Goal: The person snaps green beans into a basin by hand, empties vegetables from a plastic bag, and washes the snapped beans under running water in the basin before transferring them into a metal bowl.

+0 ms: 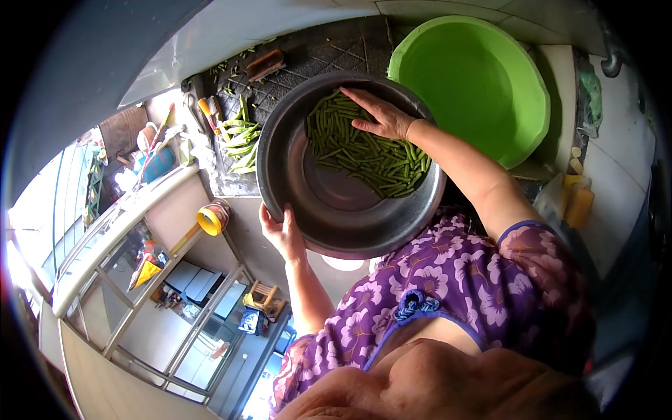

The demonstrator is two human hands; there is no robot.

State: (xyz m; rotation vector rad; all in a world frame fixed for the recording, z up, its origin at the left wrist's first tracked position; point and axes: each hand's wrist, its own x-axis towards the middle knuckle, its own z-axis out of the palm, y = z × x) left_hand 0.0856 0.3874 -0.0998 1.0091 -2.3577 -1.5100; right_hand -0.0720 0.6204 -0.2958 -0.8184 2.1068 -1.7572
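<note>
A dark grey basin (350, 234) holds many cut green beans (364, 154), heaped toward its far right side while the near left floor is bare. My left hand (285, 234) grips the basin's near left rim, thumb over the edge. Inside, my right hand (381, 115) lies over the beans near the far wall, fingers stretched out and together. Beyond the basin on the left, a pile of longer whole green beans (241, 143) sits on the worktop, with an orange-handled tool (208, 113) beside it.
A large green basin (472, 91) stands at the far right, close against the dark one. Bean scraps and a brown block-like object (265, 64) lie on the dark tiled surface (329, 45). A yellow-rimmed container (212, 218) is at left, near a glass-paned cabinet (161, 301).
</note>
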